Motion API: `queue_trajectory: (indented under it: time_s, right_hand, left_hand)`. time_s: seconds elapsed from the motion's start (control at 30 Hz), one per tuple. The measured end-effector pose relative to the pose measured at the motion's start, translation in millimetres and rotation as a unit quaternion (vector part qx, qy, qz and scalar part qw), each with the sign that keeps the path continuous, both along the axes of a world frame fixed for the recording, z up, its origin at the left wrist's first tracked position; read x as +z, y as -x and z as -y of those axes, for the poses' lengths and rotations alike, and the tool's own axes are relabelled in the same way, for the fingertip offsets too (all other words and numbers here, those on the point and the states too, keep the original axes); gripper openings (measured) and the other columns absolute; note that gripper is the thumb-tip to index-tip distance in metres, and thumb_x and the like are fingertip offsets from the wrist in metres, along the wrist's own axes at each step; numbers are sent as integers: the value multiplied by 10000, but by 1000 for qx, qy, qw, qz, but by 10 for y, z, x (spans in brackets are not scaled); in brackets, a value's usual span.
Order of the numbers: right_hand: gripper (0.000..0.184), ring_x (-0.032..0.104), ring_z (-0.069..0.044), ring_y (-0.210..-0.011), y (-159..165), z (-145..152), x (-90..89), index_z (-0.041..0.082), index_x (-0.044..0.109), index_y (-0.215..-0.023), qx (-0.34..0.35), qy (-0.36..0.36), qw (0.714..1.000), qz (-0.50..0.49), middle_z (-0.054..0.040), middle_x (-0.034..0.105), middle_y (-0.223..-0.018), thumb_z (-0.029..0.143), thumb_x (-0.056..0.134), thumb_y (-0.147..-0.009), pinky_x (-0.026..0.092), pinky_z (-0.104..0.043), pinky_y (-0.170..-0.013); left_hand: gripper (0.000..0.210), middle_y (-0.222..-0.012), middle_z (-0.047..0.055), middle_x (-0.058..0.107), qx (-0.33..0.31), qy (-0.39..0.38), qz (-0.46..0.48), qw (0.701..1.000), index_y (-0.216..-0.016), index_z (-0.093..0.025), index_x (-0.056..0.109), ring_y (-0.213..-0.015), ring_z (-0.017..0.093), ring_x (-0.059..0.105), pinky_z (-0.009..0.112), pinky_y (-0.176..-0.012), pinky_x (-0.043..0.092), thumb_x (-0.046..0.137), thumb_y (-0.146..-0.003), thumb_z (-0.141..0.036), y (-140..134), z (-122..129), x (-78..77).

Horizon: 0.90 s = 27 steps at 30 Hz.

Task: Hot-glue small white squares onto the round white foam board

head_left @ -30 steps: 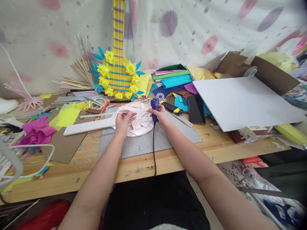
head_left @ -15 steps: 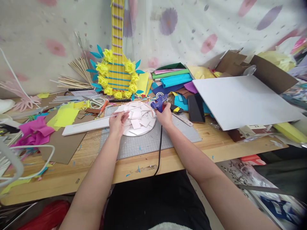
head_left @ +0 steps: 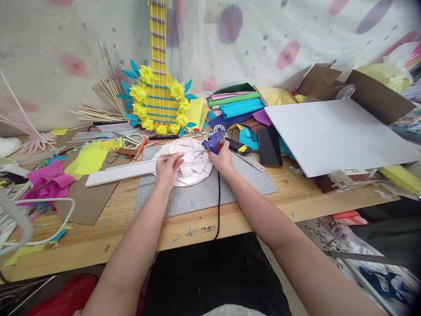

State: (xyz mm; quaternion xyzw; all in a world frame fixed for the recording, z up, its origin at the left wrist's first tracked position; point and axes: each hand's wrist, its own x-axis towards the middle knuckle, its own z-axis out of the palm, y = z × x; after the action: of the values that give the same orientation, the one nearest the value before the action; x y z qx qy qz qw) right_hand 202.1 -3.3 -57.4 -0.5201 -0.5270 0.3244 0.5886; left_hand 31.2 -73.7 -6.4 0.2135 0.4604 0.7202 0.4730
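My left hand (head_left: pixel 166 171) pinches a thin white strip (head_left: pixel 138 163) that reaches out to the left, above a long white board neck (head_left: pixel 120 174). The neck meets a round white body (head_left: pixel 194 181), covered in overlapping white square pieces (head_left: pixel 198 167). In my right hand (head_left: pixel 222 159) is a blue glue gun (head_left: pixel 213 140), its nozzle turned left over the body's right side. A black cord (head_left: pixel 219 204) hangs from it past the table edge. Under the body lies a grey cutting mat (head_left: pixel 184 205).
Behind stands a yellow guitar model (head_left: pixel 161 103) with paper flowers. Scissors (head_left: pixel 133 142) lie left of it. A utility knife (head_left: pixel 239 146), a metal ruler (head_left: pixel 249 161), a phone (head_left: pixel 270 147) and a large white board (head_left: pixel 342 136) are to the right. Magenta paper (head_left: pixel 49 181) lies left.
My left hand has moved slightly right with the strip, and my right hand slightly left with the glue gun. They are closer together. The camera view has shifted a little.
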Motion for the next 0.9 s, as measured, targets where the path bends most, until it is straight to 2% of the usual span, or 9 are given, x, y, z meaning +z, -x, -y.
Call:
queue_trajectory:
  time_s: [0.17, 0.37, 0.6, 0.67, 0.77, 0.83, 0.9]
  right_hand:
    - [484, 557, -291, -1097, 19, 36, 55, 262, 352, -901, 4, 31, 999, 20, -69, 568, -987, 317, 747, -627, 414, -519, -1000]
    - [462, 539, -302, -1165, -2, 19, 71, 260, 353, -916, -12, 46, 999, 27, -92, 575, -1076, 290, 728, -648, 373, -569, -1046]
    - [445, 557, -299, -1140, 96, 1, 54, 259, 373, -913, -8, 17, 1000, 12, -83, 581, -1032, 277, 724, -640, 410, -544, -1009]
    - [452, 597, -280, -1052, 114, -10, 77, 258, 367, -894, -13, 43, 999, 2, -65, 587, -980, 281, 732, -628, 461, -512, -953]
    - [451, 633, -199, -755, 64, -61, 153, 264, 348, -865, 30, 98, 991, -85, 14, 574, -793, 326, 731, -633, 552, -405, -725]
    - [448, 583, -141, -581, -39, -105, 225, 264, 351, -850, 81, 113, 978, -158, 60, 549, -706, 360, 732, -635, 537, -322, -572]
    - [454, 551, -107, -521, -187, -138, 297, 254, 384, -839, 121, 110, 966, -200, 70, 552, -696, 378, 757, -612, 513, -276, -511]
  left_hand:
    - [264, -714, -6, 684, 8, -6, -13, 1000, -709, -168, 492, -735, 171, 731, 237, -650, 575, 732, -639, -84, 17, 6, -22]
    - [342, -845, 15, 677, -43, -76, -117, 989, -763, -178, 500, -869, 210, 725, 280, -663, 594, 808, -632, -250, -54, 73, -50]
    - [325, -882, 8, 641, -31, -107, -165, 980, -772, -192, 492, -891, 188, 702, 260, -605, 598, 788, -658, -261, -169, 57, -41]
    - [289, -909, 17, 643, -39, -130, -189, 973, -793, -201, 502, -920, 189, 692, 249, -605, 594, 762, -686, -267, -196, 40, -48]
    - [312, -1068, 53, 633, -64, -172, -255, 949, -920, -220, 551, -1030, 208, 663, 236, -638, 580, 753, -682, -228, -239, 46, -50]
    - [432, -1186, 70, 605, -65, -183, -297, 935, -1027, -243, 559, -1094, 216, 637, 226, -668, 562, 762, -653, -173, -237, 66, -45]
    - [463, -1205, 69, 598, -36, -179, -324, 928, -1058, -251, 555, -1078, 202, 637, 223, -685, 545, 756, -652, -154, -173, 78, -45]
